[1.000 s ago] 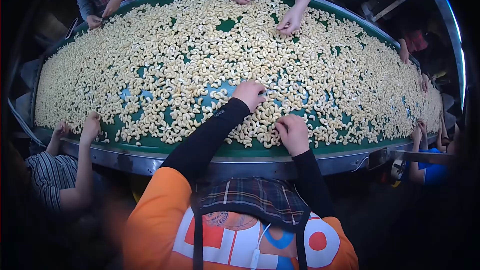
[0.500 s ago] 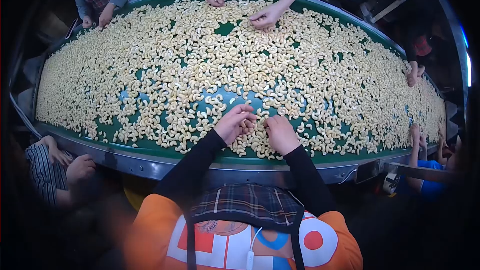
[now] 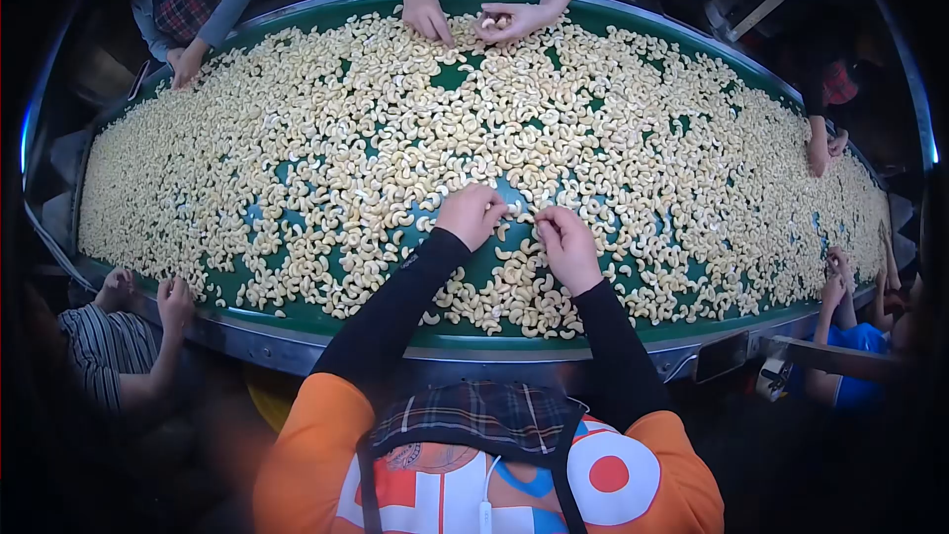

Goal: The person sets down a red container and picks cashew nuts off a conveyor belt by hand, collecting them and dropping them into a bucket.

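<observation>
Pale cashew nuts (image 3: 376, 178) lie thickly over a green belt (image 3: 445, 341). Just beyond a bare patch of belt, my left hand (image 3: 473, 216) reaches in with its fingers curled together, the tips by a few loose nuts. To its right, my right hand (image 3: 569, 249) has thumb and forefinger pinched together, low over the nuts. Whatever either hand pinches is too small to make out. The two sets of fingertips are a short gap apart. A small heap of cashews (image 3: 524, 297) sits between my forearms.
Across the belt a co-worker's cupped hand (image 3: 514, 22) holds several nuts, with the other hand (image 3: 427, 18) on the belt. More hands work at the far left (image 3: 186, 64), near left (image 3: 176, 305) and right (image 3: 836, 277). A metal rail (image 3: 267, 344) edges the near side.
Both my hands have moved farther out over the belt and slightly apart. The co-worker opposite has turned one hand palm up, showing nuts. The near-left person's hands have moved onto the belt's edge.
</observation>
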Motion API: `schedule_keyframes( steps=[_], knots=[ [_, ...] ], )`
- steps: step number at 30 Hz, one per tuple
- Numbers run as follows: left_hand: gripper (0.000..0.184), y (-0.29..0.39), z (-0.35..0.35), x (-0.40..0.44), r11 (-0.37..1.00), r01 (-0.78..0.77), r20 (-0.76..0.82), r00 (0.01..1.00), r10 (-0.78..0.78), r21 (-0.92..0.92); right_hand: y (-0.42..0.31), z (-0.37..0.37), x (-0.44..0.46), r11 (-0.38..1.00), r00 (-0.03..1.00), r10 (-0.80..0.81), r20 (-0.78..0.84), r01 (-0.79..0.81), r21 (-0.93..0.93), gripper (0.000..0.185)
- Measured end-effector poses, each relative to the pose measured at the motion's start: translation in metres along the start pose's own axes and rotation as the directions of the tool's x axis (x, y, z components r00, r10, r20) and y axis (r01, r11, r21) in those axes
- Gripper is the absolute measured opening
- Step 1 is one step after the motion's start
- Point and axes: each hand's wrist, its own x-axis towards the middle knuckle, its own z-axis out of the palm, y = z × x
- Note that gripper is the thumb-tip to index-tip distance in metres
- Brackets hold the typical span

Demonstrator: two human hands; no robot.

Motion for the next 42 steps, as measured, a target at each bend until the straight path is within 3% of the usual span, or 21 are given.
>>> schedule_keyframes(
  steps=[1,2,4,5,9,10,12,13,17,18,21,22,24,25,28,30,31,32,33,40,42],
  knots=[
    [0.014,-0.002,-0.001,-0.006,1.0,-0.003,0.001,1.0,0.003,0.003,0.0,0.002,0.014,0.999,0.999,0.044,-0.025,-0.044,0.012,0.009],
    [0.015,-0.006,-0.002,-0.013,0.877,0.224,0.098,0.974,-0.202,-0.425,0.0,0.004,0.028,0.999,0.999,0.045,-0.029,-0.044,0.015,0.009],
    [0.016,-0.012,-0.007,-0.018,0.063,0.531,0.477,0.802,-0.361,-0.845,0.002,0.01,0.055,0.95,0.968,-0.239,-0.071,0.218,-0.221,0.01],
    [0.016,-0.017,-0.009,-0.015,0.067,0.534,0.479,0.801,-0.358,-0.843,0.003,0.013,0.062,0.879,0.925,-0.375,-0.064,0.333,-0.34,0.011],
    [0.018,-0.021,-0.034,0.017,0.1,0.56,0.478,0.776,-0.411,-0.822,0.009,0.03,0.074,0.841,0.949,-0.314,-0.019,0.269,-0.47,0.012],
    [0.018,-0.022,-0.04,0.028,0.511,0.487,0.284,0.859,-0.425,-0.709,0.009,0.034,0.073,0.839,0.949,-0.314,-0.018,0.269,-0.473,0.012],
    [0.019,-0.026,-0.049,0.044,0.978,0.192,-0.035,0.98,-0.195,-0.076,-0.004,0.044,0.062,0.984,0.993,0.094,-0.073,-0.082,0.156,0.013],
    [0.019,-0.029,-0.048,0.046,0.978,0.193,-0.035,0.98,-0.196,-0.08,-0.007,0.047,0.059,0.851,0.958,0.288,-0.001,-0.255,0.459,0.014],
    [0.018,-0.041,-0.043,0.046,0.951,-0.007,0.125,0.992,-0.033,0.308,0.002,0.05,0.052,0.535,0.94,0.322,0.11,-0.277,0.798,0.015],
    [0.018,-0.042,-0.045,0.039,0.985,0.036,0.18,0.981,-0.067,0.169,0.005,0.053,0.055,0.533,0.94,0.323,0.109,-0.276,0.8,0.015],
    [0.016,-0.045,-0.052,0.021,0.985,0.142,0.301,0.948,-0.105,-0.101,0.008,0.063,0.075,0.991,0.98,0.126,-0.153,-0.117,0.063,0.016],
    [0.016,-0.051,-0.052,0.017,0.8,0.384,0.386,0.899,-0.208,-0.462,0.006,0.067,0.076,0.991,0.979,0.126,-0.159,-0.117,0.067,0.016],
    [0.015,-0.065,-0.055,0.012,-0.029,0.631,0.619,0.75,-0.232,-0.775,-0.007,0.072,0.076,0.943,0.989,-0.016,-0.145,-0.033,-0.33,0.016],
    [0.015,-0.074,-0.056,0.015,-0.028,0.63,0.618,0.752,-0.23,-0.776,-0.013,0.076,0.075,0.857,0.99,-0.083,-0.115,0.012,-0.514,0.016],
    [0.017,-0.082,-0.066,0.044,0.614,0.272,0.154,0.959,-0.239,-0.741,-0.032,0.092,0.063,0.939,0.992,0.031,-0.123,-0.071,-0.337,0.014],
    [0.018,-0.068,-0.094,0.062,0.923,0.339,0.108,0.94,-0.324,-0.182,-0.043,0.105,0.051,0.97,0.98,0.185,-0.073,-0.194,-0.145,0.014],
    [0.019,-0.092,-0.083,0.067,0.994,0.109,0.002,0.994,-0.109,-0.026,-0.049,0.111,0.044,0.981,0.988,0.123,-0.094,-0.136,-0.14,0.014],
    [0.019,-0.113,-0.07,0.072,0.982,-0.111,-0.077,0.989,0.123,0.151,-0.055,0.116,0.039,0.988,0.992,0.06,-0.111,-0.075,-0.137,0.014],
    [0.019,-0.112,-0.073,0.074,0.98,-0.142,-0.08,0.985,0.154,0.139,-0.06,0.117,0.036,0.986,0.989,0.053,-0.141,-0.074,-0.151,0.014],
    [0.027,-0.107,-0.112,0.065,0.959,-0.035,0.203,0.979,-0.024,0.283,-0.062,0.134,0.04,0.978,0.986,0.154,-0.059,-0.161,-0.133,0.013],
    [0.03,-0.117,-0.11,0.041,0.945,0.156,0.235,0.968,-0.089,-0.286,-0.075,0.143,0.043,0.98,0.976,0.16,-0.15,-0.139,0.145,0.016]
  ],
)
